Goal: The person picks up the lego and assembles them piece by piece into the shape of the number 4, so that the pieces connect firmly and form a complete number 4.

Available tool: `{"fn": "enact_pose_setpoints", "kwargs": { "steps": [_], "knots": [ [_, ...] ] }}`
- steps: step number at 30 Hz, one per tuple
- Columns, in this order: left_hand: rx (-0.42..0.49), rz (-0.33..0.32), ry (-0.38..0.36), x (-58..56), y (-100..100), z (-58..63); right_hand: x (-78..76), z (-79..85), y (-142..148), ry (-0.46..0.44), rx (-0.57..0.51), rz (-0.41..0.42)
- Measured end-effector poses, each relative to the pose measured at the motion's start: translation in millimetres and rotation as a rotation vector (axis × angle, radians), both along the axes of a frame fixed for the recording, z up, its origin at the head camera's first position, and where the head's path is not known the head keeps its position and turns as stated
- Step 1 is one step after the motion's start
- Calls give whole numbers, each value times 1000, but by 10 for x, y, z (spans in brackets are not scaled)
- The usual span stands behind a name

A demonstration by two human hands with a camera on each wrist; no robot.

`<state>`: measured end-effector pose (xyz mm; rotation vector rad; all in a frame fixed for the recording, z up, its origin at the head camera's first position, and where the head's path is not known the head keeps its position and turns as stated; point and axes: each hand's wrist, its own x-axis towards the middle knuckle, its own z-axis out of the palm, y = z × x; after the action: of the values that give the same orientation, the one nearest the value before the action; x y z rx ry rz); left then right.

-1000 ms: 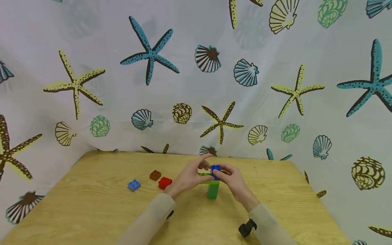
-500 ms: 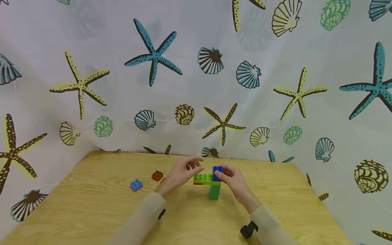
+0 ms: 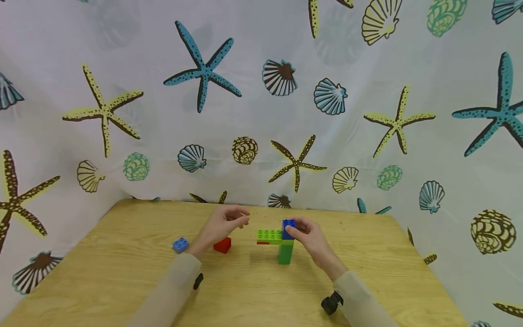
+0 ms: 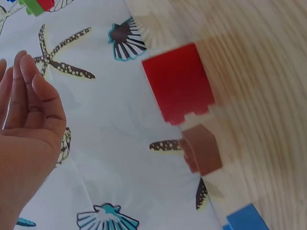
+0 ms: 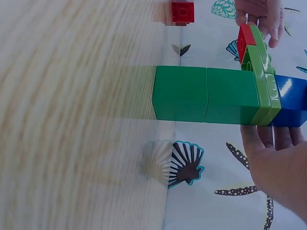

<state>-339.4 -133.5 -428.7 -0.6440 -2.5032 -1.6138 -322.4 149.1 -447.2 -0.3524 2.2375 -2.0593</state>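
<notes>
My right hand point(image 3: 313, 240) pinches the dark blue brick point(image 5: 290, 103) at the top of a small tower, thumb across its near face. Below that brick run lime green pieces point(image 3: 268, 235), jutting out to the left. A red piece point(image 5: 244, 40) is fixed under their free end. Two dark green bricks point(image 5: 206, 94), one on the other, form the upright column on the table. Left of the tower, my left hand point(image 3: 224, 223) is raised with relaxed fingers, holding nothing. Nearest to it on the table is a loose red brick point(image 3: 222, 245).
A brown brick point(image 4: 202, 149) lies beside the loose red one, hidden behind my left hand in the head view. Farther left on the wooden table point(image 3: 122, 272) lies a lighter blue brick point(image 3: 180, 245). A curtain point(image 3: 245, 113) printed with shells and starfish hangs behind the table.
My left hand has drawn away from the tower and moved left, over the loose bricks. My right hand stays at the dark blue brick.
</notes>
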Motion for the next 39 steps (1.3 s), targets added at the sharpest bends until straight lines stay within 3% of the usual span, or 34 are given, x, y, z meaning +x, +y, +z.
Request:
{"fn": "enact_pose_setpoints", "kwargs": {
  "steps": [7,19,31,39],
  "knots": [
    [-42,1,-25,-86,-257,-111,-9,4,-6,-13,-13,16],
    [-115,-94,-113,-123,-525,-213,-1,2,3,-22,-18,26],
    [-198,-165,-190,-154,-617,-336,13,-6,2,-32,-42,31],
    [-346,-192,-228,-159,-567,-347,-3,5,7,-28,-23,42]
  ]
}}
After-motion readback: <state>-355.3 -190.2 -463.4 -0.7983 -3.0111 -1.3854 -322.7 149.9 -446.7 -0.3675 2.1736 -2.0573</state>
